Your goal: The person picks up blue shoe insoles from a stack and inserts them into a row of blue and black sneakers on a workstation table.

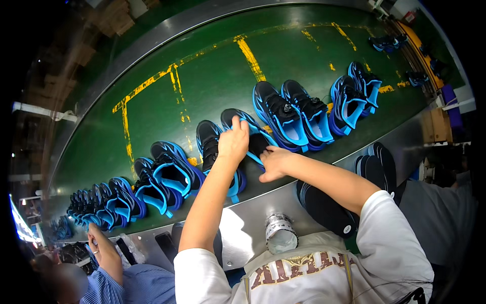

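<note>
Left hand (234,142) grip clamped on heel of black-and-blue shoe (251,138) lying on green conveyor belt (202,86). Right hand (273,163) fingers curled on shoe's near side, closure unclear. Risk: belt possibly moving, shoe drags from grip, knocks paired shoe (208,144) touching alongside.

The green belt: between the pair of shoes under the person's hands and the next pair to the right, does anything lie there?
No. In the head view only bare green belt shows between the held pair and the next pair.
</note>
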Motion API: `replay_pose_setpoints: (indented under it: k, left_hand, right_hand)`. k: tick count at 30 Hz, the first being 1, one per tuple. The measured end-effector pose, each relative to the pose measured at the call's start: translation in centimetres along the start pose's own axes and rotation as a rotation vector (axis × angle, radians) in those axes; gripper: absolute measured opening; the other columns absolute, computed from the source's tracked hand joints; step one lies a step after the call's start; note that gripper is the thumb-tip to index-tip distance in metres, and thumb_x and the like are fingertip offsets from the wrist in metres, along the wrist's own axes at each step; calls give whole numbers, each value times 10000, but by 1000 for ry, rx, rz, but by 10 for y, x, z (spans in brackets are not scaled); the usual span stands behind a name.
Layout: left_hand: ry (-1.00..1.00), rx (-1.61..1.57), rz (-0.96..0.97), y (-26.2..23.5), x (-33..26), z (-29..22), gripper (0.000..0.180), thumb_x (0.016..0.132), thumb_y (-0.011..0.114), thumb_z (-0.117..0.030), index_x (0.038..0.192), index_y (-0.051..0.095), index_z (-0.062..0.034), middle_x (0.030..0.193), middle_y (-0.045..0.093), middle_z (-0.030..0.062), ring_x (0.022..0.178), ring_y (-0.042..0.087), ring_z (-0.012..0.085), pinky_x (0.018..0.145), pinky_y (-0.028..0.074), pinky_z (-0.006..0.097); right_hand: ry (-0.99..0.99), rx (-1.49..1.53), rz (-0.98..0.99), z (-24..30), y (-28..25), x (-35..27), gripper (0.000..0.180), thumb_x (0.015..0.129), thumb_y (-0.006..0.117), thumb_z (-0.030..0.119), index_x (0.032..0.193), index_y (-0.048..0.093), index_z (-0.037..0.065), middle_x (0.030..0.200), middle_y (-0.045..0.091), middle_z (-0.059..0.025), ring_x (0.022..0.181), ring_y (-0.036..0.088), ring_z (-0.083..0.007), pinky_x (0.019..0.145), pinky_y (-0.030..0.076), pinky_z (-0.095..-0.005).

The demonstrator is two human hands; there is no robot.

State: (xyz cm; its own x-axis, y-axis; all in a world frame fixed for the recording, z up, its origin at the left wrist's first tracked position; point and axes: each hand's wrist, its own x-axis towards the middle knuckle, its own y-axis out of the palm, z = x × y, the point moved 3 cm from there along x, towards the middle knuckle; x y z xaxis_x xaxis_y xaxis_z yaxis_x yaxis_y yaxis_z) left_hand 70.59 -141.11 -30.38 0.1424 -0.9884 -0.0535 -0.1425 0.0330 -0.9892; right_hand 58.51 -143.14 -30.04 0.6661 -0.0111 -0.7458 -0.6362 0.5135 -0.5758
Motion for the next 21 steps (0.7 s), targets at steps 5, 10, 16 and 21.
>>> replay_pose_setpoints:
  k: [5,10,16,21]
  left_hand:
    - [31,-116,-46,0,-7,-12,339,712,618,-135,937,402,0,1036,435,212,619,592,350,506,505,383]
    - [18,-150,10,-4,-6,-9,333,714,614,-139,924,402,9,1027,436,219,632,592,354,517,508,387]
    - [30,-179,120,-1,-6,-13,342,708,608,-162,923,412,16,956,455,203,664,588,372,564,504,419]
    - [29,-222,45,-17,-21,-22,256,700,573,-107,876,432,13,951,460,192,606,597,326,526,498,394]
  right_hand:
    - [-9,-17,-177,-7,2,0,891,701,518,501,1300,233,-95,1355,258,-252,1276,252,-316,1054,168,-339]
    - [66,-151,-157,0,13,7,904,716,522,447,1323,136,-99,1308,323,-266,1246,307,-310,1054,166,-331]
    - [-28,62,-246,8,16,-49,559,730,552,273,1141,442,-90,1069,531,-188,1068,468,-270,995,260,-353]
    - [-27,19,-928,8,56,-89,250,728,547,124,924,588,-26,941,520,-114,930,469,-253,869,353,-375]
